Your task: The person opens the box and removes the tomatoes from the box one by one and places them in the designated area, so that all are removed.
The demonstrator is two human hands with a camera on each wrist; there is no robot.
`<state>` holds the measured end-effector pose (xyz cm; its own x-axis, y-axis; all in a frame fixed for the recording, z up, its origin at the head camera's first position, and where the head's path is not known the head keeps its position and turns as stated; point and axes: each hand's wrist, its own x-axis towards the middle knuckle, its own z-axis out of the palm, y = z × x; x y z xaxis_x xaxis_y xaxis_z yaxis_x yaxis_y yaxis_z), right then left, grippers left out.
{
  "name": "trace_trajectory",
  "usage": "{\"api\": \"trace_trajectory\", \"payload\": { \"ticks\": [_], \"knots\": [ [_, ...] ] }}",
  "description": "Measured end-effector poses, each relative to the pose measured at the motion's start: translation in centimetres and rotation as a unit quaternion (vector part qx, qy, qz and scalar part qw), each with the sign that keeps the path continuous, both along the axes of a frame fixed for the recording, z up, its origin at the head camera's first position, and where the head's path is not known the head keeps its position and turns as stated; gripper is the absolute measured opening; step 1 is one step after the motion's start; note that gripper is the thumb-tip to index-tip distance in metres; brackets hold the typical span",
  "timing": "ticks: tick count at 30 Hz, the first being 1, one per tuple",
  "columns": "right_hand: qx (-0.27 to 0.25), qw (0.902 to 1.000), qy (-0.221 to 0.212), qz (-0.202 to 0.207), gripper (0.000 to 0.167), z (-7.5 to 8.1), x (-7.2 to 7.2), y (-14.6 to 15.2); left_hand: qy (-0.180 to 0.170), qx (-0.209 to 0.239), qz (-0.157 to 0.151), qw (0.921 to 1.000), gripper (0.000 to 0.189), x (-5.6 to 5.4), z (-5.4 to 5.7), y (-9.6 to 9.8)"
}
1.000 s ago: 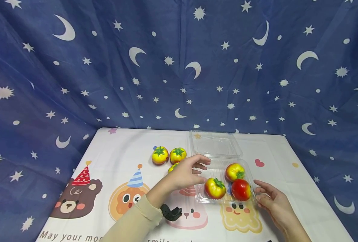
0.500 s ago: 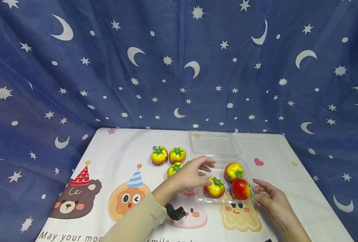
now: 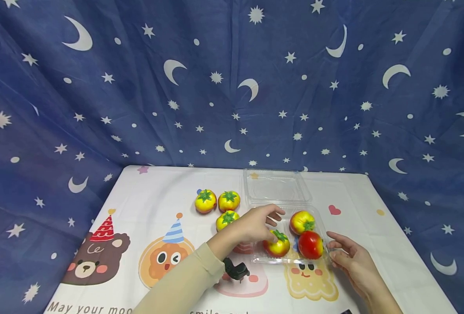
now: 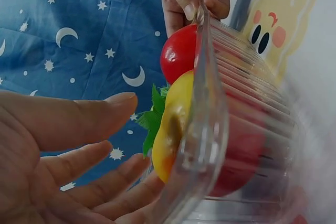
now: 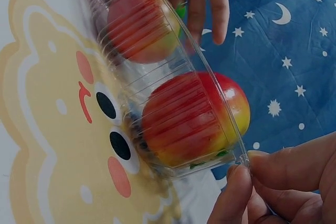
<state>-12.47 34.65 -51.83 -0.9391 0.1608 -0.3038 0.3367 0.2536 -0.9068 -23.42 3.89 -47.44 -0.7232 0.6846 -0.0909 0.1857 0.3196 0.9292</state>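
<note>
A clear plastic clamshell container [image 3: 284, 261] lies with its lid [image 3: 277, 186] folded back. In it are a yellow-and-red toy tomato [image 3: 277, 247] at left, another yellow-and-red tomato [image 3: 302, 223] behind, and one with its red side up [image 3: 310, 245]. My left hand [image 3: 257, 225] hovers over the container's left part, beside the left tomato. Its fingers [image 4: 79, 121] are loosely extended and hold nothing in the left wrist view. My right hand [image 3: 353, 258] pinches the container's right rim near the corner, thumb and finger [image 5: 294, 163] on the edge.
Left of the container sit three more toy tomatoes: two at the back, one left [image 3: 205, 201] and one right [image 3: 229, 201], and one nearer [image 3: 226, 220], partly behind my left wrist. A cartoon-printed white cloth [image 3: 169, 183] covers the table, against a blue star-patterned curtain [image 3: 200, 96].
My left hand has shifted slightly right, further over the container and the left tomato. The right hand stays at the rim. The tomatoes keep their places.
</note>
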Motion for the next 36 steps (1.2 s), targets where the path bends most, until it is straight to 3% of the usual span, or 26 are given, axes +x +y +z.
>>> {"api": "trace_trajectory", "payload": {
  "ticks": [6, 20, 36],
  "knots": [
    [-0.009, 1.0, -0.001, 0.001, 0.07, -0.01, 0.04, -0.06, -0.003, -0.022, -0.004, 0.9997, 0.068, -0.16, -0.12, 0.29],
    [-0.023, 0.9997, 0.0, -0.006, 0.071, 0.03, 0.07, -0.05, 0.026, -0.101, -0.001, 0.9946, 0.069, -0.37, -0.06, 0.6],
    [-0.013, 0.9999, -0.005, -0.008, 0.071, 0.35, 0.06, -0.19, 0.064, -0.149, -0.037, 0.9861, 0.07, -0.64, -0.17, 0.69]
  ]
}}
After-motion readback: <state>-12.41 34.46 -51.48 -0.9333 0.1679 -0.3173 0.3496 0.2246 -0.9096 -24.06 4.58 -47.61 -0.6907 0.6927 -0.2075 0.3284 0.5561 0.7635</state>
